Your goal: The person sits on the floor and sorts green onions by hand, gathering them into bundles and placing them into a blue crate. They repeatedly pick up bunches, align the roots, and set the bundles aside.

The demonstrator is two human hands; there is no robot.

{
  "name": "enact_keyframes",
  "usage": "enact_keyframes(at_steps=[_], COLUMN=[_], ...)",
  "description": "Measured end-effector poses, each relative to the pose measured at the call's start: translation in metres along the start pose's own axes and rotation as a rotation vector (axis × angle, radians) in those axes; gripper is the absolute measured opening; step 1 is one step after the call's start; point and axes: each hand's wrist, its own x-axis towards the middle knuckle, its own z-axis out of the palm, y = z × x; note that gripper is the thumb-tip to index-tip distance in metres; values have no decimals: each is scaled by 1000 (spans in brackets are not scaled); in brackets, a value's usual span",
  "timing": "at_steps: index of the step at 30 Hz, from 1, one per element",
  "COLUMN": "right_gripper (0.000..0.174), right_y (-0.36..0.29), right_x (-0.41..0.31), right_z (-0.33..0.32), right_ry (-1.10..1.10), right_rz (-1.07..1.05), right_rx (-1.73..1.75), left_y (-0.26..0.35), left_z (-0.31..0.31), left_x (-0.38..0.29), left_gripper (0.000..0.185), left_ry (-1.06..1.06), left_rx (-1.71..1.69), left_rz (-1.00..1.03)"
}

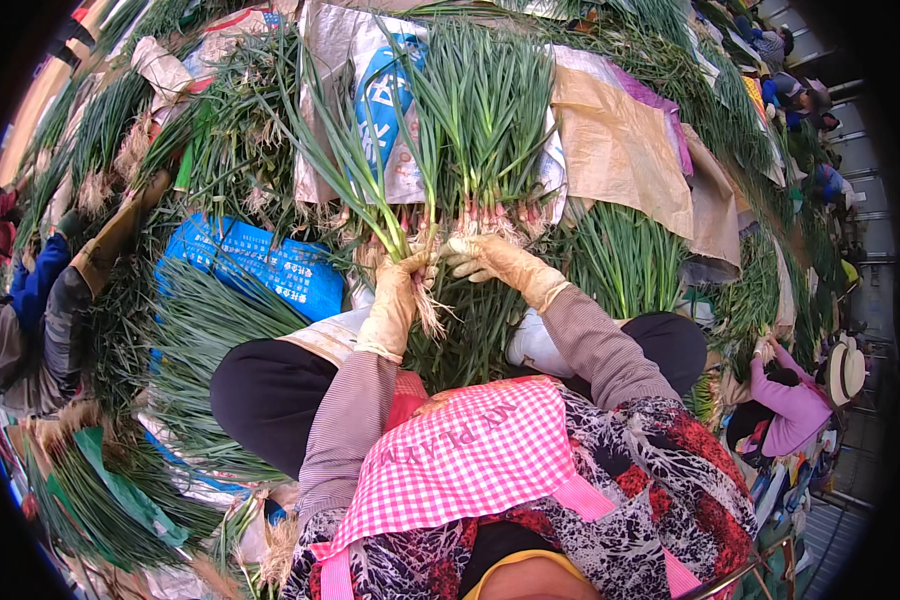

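Observation:
My left hand point(398, 289), in a cream rubber glove, is closed around the lower stalks of a few green onions point(391, 225). Their pale roots hang below the fist, and their leaves lean up and to the left. My right hand point(487, 259), gloved alike, is beside the held stalks with its fingers partly spread; whether its fingertips touch a stalk or root is unclear. Just beyond both hands, a dense row of green onions point(487, 127) lies on a white woven sack point(331, 97), roots towards me.
A blue printed sack point(300, 274) and a green onion heap point(210, 330) are at left. Tan woven sheeting point(615, 135) covers part of another heap point(622, 255) at right. Loose leaves point(465, 337) lie between my knees. Co-workers sit on the left point(37, 300) and right point(791, 405).

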Motion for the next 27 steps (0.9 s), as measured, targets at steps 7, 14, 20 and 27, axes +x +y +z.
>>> enact_keyframes(at_steps=[7,14,20,27], right_gripper=[19,19,33,28], right_y=[-66,-28,149,-51], right_x=[-3,-208,-251,-195], right_z=[-28,-200,-146,-146], right_ry=[205,939,996,793], right_rz=[-321,-336,321,-251], right_rx=[231,-446,-971,-814], left_y=[-3,-8,-2,13], left_z=[13,-11,-9,6], left_x=[-3,24,15,13], left_gripper=[23,19,22,14], left_ry=[-109,22,62,114], left_rx=[-87,60,126,52], left_rz=[-53,160,91,512])
